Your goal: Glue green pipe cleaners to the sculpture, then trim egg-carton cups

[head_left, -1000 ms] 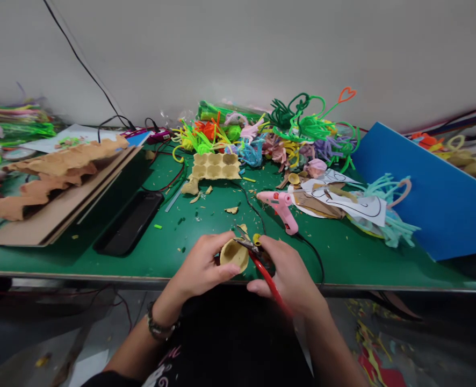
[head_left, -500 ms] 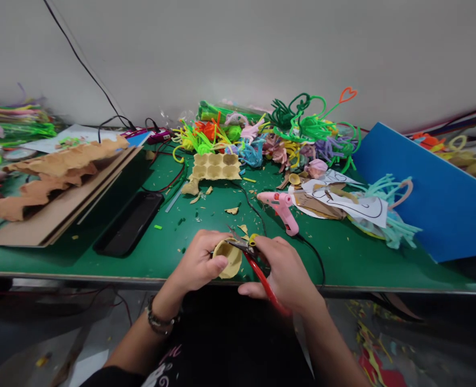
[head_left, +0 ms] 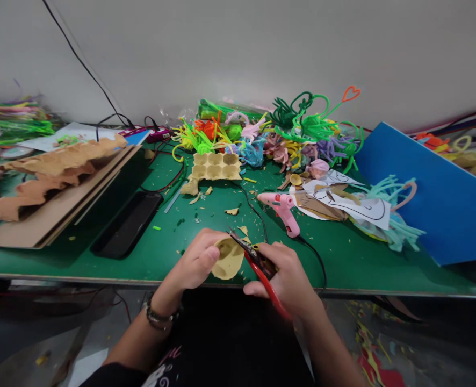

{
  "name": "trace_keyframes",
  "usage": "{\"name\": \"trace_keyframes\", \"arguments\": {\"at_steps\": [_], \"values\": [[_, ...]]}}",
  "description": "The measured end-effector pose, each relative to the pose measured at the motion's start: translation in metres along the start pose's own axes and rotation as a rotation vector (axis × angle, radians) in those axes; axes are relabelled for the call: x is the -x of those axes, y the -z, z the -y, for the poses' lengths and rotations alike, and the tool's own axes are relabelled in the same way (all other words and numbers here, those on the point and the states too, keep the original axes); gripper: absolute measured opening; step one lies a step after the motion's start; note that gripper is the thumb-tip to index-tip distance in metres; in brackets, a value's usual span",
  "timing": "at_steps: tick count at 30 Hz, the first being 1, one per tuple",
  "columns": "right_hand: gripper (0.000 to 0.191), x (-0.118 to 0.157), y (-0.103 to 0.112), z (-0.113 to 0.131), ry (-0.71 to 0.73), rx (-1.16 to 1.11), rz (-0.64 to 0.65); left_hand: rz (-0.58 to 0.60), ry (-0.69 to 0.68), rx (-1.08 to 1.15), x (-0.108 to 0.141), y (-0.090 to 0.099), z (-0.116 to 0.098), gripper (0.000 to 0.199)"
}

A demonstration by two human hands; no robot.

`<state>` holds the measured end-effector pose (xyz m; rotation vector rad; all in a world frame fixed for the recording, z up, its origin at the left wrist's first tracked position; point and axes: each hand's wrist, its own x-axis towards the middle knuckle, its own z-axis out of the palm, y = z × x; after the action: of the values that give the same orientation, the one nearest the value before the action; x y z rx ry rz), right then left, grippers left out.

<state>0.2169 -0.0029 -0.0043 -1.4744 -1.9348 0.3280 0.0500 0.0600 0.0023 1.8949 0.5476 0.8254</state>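
A pale yellow egg-carton cup (head_left: pixel 229 262) is pinched at its left side by my left hand (head_left: pixel 200 262), above the table's front edge. My right hand (head_left: pixel 290 277) holds red-handled scissors (head_left: pixel 267 284), and their blades lie against the cup's upper right rim. Small torn carton scraps (head_left: pixel 243 231) lie just beyond the blades. Further back on the green table (head_left: pixel 189 228) sits a yellow egg-carton piece (head_left: pixel 216 166) with several cups.
A pink glue gun (head_left: pixel 283 210) lies right of centre, its cord running toward the front edge. Cardboard sheets (head_left: pixel 64 207) and a black phone (head_left: pixel 129 226) are at left. Pipe cleaners (head_left: pixel 310 126) pile at the back. A blue board (head_left: pixel 435 199) leans at right.
My left thumb has shifted up and left on the cup, and the cup's opening has turned. The scissors have moved slightly right and their blades look closer together.
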Motion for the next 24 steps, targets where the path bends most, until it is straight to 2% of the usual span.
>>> {"name": "trace_keyframes", "arguments": {"at_steps": [2,5,8,14,24], "values": [[0.068,0.001,-0.001,0.000,-0.012,0.012,-0.026,-0.009,0.044,0.019,0.001,-0.001,-0.002,0.067],[0.071,0.002,-0.001,0.001,-0.019,0.053,-0.043,-0.050,-0.003,0.037,0.001,-0.003,-0.006,0.065],[0.072,0.002,0.001,0.003,0.002,0.073,-0.023,-0.050,-0.082,-0.046,0.000,-0.003,-0.009,0.065],[0.070,0.001,0.004,0.006,0.016,0.081,-0.007,-0.014,-0.142,-0.277,0.001,0.001,-0.011,0.066],[0.067,0.006,0.006,0.007,-0.018,0.016,0.001,-0.005,-0.150,-0.337,0.002,0.001,-0.012,0.064]]}}
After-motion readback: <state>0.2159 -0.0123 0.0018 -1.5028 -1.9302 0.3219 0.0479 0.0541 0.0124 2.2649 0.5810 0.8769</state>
